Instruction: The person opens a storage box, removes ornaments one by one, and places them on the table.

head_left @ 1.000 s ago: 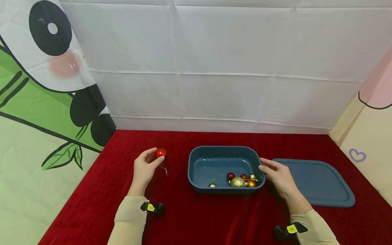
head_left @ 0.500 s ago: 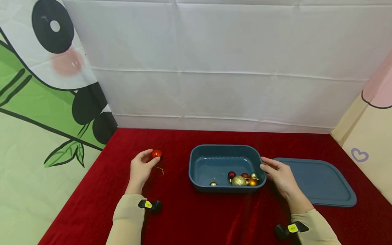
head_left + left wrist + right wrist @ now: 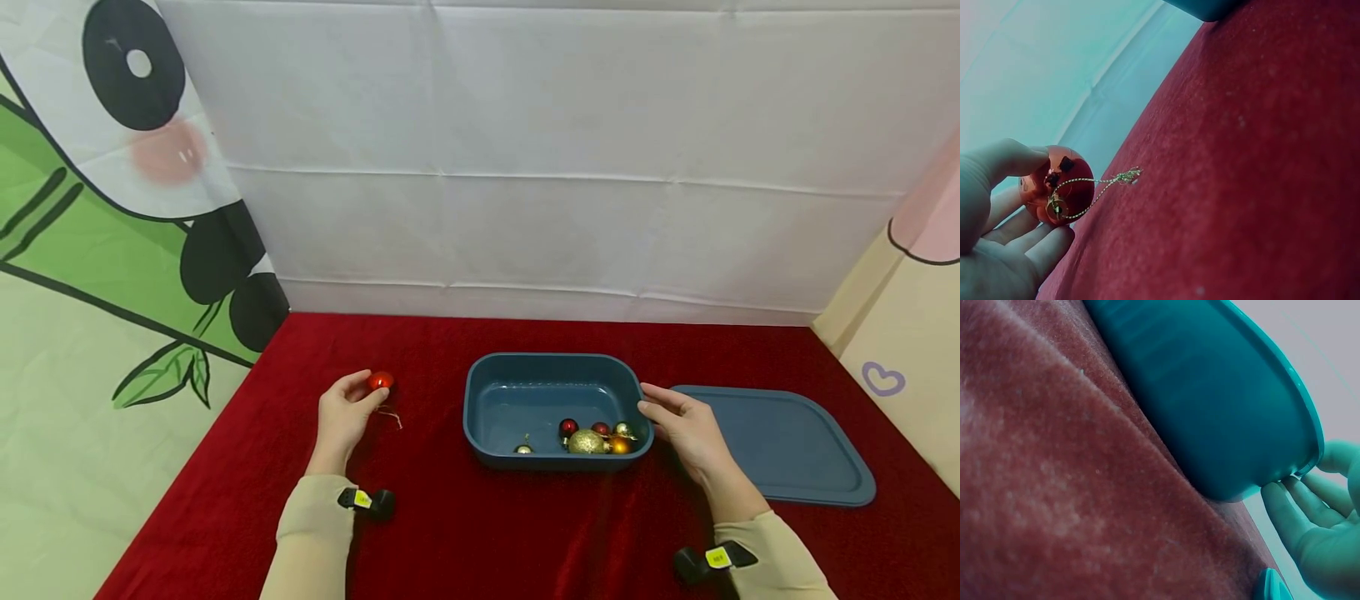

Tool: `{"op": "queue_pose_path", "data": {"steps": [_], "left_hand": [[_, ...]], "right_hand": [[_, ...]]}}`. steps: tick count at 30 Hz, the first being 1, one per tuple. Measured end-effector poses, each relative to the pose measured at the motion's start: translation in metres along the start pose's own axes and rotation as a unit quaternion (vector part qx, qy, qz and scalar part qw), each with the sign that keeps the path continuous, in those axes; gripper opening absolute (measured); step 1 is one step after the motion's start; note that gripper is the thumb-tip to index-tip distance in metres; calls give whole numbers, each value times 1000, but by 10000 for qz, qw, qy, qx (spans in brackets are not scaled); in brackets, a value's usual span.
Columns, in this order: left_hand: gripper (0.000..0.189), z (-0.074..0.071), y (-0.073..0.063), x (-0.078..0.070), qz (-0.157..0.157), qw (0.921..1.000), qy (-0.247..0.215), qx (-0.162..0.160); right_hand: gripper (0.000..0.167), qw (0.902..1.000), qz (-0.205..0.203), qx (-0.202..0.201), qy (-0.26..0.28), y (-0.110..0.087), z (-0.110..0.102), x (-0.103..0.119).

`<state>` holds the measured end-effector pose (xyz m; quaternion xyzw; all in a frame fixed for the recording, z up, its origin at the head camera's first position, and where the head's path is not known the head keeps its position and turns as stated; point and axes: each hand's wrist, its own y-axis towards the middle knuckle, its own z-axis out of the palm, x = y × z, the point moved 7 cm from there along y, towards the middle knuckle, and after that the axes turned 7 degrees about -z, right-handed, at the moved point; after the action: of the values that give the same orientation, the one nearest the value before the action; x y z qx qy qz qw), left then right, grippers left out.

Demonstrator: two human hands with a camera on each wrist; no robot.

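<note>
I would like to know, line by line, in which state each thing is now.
Red ornament: held outside the box
Cord: looped, knotted at its end
Left hand: pinching the ornament
Right hand: holding the box's right edge
Blue box: upright, uncovered, ornaments inside
Lid: off, lying flat
Red cloth: spread out, slightly creased

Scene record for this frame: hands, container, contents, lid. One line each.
left hand: pinches red ornament with gold cord, left of the container
right hand: holds right end of the container
container: blue-gray, open, on red cloth
contents: six visible ornaments, five clustered near right, one apart to the left
lid: on the cloth, right of the container
</note>
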<state>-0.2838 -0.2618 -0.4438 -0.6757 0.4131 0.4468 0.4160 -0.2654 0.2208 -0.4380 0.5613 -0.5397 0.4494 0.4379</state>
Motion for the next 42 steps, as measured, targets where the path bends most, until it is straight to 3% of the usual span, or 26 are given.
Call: {"op": "queue_pose_path", "data": {"steps": [28,42], "left_hand": [[57,-2,1,5,-128,9994,317,-22],[56,-6,0,1,-15,9997,124,-199]], "right_hand": [[61,9999,62,55,-78,0,0,-3],[62,10000,16,51,-13,0,0,-1]]}}
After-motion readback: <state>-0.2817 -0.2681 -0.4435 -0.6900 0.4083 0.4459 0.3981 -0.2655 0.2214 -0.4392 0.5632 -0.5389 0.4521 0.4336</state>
